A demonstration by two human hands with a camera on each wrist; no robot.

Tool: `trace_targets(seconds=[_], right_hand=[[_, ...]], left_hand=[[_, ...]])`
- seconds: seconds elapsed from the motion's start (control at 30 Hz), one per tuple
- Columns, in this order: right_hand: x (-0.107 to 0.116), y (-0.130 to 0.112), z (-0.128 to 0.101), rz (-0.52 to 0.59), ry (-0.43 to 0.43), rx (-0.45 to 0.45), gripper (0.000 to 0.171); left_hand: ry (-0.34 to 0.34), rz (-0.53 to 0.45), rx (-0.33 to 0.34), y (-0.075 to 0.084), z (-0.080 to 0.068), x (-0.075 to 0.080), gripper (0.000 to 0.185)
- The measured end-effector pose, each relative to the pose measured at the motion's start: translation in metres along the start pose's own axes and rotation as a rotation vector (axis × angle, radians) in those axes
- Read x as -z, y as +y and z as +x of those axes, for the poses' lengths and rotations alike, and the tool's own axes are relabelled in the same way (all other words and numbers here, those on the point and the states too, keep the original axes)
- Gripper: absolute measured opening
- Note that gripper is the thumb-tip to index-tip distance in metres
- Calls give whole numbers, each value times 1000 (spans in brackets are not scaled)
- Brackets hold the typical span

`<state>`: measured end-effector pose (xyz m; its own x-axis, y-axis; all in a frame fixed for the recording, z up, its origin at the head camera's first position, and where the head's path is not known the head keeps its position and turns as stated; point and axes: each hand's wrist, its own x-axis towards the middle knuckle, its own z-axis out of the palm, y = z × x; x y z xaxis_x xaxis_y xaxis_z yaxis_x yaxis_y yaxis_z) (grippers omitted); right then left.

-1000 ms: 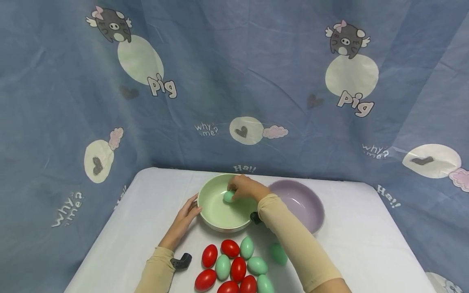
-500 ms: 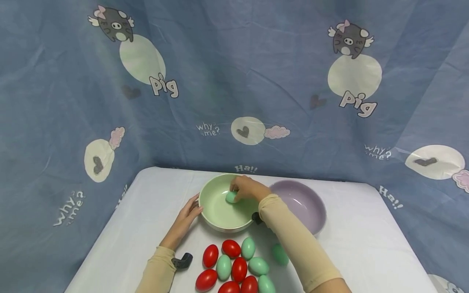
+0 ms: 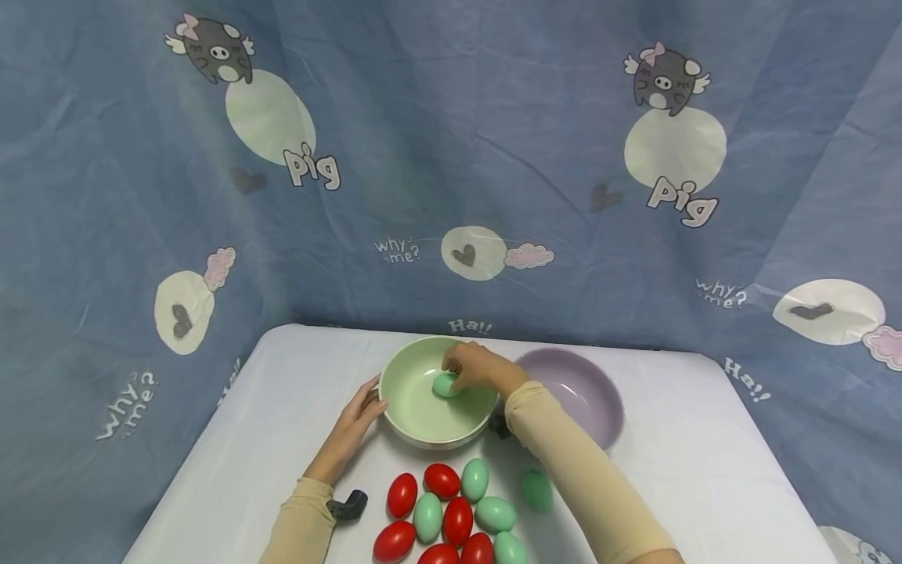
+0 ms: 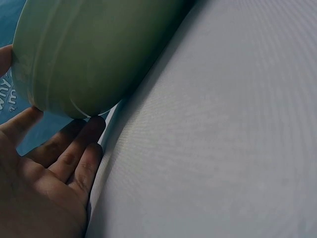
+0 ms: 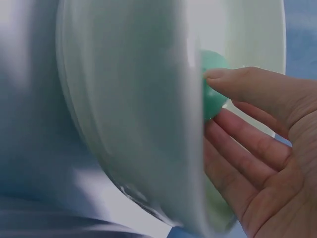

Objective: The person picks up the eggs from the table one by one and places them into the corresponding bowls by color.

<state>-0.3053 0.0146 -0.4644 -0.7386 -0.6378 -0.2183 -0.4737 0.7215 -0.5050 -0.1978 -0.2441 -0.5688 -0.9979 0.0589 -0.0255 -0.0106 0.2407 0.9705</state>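
right hand (image 3: 478, 366) pinches the green egg (image 3: 445, 385) inside the green bowl (image 3: 416, 419); left hand (image 3: 355, 417) rests flat-fingered against the rim. risk: a hard release may bounce the egg out.

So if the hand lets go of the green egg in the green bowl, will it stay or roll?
The green egg looks smooth and rounded, so it would probably roll a little. The green bowl curves inward, so the egg likely settles near its bottom. The right hand pinches it with fingertips only, so it seems light.
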Motion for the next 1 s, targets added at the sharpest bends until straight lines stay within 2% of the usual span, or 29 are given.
trace_targets(seconds=[0.27,0.47,0.63,1.0], right_hand=[[4,-5,-19,32,56,86,45],[6,-5,-42,86,125,147,43],[5,-2,-66,100,167,166,43],[-9,-3,-117,23,296,236,38]], left_hand=[[0,-7,6,-1,-2,1,58],[-2,-1,-2,1,-4,2,59],[-8,3,2,3,-3,3,61],[-6,-5,-4,2,-3,1,62]])
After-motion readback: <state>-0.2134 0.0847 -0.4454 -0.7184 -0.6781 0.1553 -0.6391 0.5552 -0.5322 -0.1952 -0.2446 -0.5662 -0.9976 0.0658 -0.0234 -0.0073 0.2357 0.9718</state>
